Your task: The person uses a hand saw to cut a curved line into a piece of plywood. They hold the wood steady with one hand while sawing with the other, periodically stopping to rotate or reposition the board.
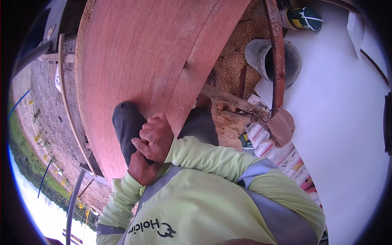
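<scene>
My right hand [157, 137] is curled closed in front of my chest, its knuckles over my left hand. Directly below it, my left hand [141, 168] meets the right one, and its fingers are mostly hidden. Whatever lies between the two hands, if anything, does not show. A small dark patch shows beside the left hand, too little to name. Both hands are over my dark trouser leg [127, 122], at the near end of a broad reddish-brown wooden board [143, 57]. The board has long seams and a small dark spot; neither hand clearly touches it.
Wood shavings [232, 49] cover the ground right of the board. A grey bucket [255, 55] stands behind a reddish wooden bar [278, 61]. Beyond are a green tin [304, 19], a white sheet [335, 114] and printed packs [292, 159]. A thin wooden strip [65, 98] runs along the left.
</scene>
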Demonstrator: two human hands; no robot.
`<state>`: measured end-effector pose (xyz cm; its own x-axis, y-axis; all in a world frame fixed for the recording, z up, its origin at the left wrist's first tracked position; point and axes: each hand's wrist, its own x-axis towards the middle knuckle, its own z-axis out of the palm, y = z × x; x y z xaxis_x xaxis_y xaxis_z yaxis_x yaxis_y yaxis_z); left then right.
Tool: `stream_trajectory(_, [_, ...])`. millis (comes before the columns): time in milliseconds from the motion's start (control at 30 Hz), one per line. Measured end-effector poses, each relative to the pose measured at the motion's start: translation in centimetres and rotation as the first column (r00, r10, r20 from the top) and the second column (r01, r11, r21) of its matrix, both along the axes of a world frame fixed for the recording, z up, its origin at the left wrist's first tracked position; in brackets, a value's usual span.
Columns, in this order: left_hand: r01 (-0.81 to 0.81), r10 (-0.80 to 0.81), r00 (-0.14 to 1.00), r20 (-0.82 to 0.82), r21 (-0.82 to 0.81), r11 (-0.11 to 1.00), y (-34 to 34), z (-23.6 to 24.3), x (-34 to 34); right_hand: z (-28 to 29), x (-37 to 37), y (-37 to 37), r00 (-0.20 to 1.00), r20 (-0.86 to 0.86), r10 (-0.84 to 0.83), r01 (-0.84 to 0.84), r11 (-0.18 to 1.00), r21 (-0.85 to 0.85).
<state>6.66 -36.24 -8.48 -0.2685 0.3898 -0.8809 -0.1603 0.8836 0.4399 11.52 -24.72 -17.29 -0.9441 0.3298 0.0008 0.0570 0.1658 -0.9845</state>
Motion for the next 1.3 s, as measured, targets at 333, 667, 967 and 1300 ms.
stream_trajectory(333, [0.050, -0.003, 0.939, -0.343, 0.126, 0.991, 7.5, -18.6, -3.2, -14.6, -5.5, 8.1, 0.964, 0.239, -0.120, 0.150, 0.982, -0.112])
stream_trajectory(667, [0.089, -0.057, 0.965, -0.256, 0.116, 0.989, 1.0, -8.5, -0.4, -6.3, -1.9, 2.2, 0.999, 0.021, -0.047, 0.045, 0.996, 0.079])
stream_trajectory(967, [0.013, 0.005, 0.965, -0.262, 0.067, 0.998, 4.2, -11.7, -2.5, -9.7, -4.3, 4.6, 0.995, 0.067, -0.078, 0.075, 0.996, 0.049])
stream_trajectory(1300, [0.020, 0.048, 0.934, -0.354, 0.186, 0.982, 6.9, -18.8, -2.9, -14.1, -5.7, 8.3, 0.989, 0.129, -0.072, 0.074, 0.997, -0.010])
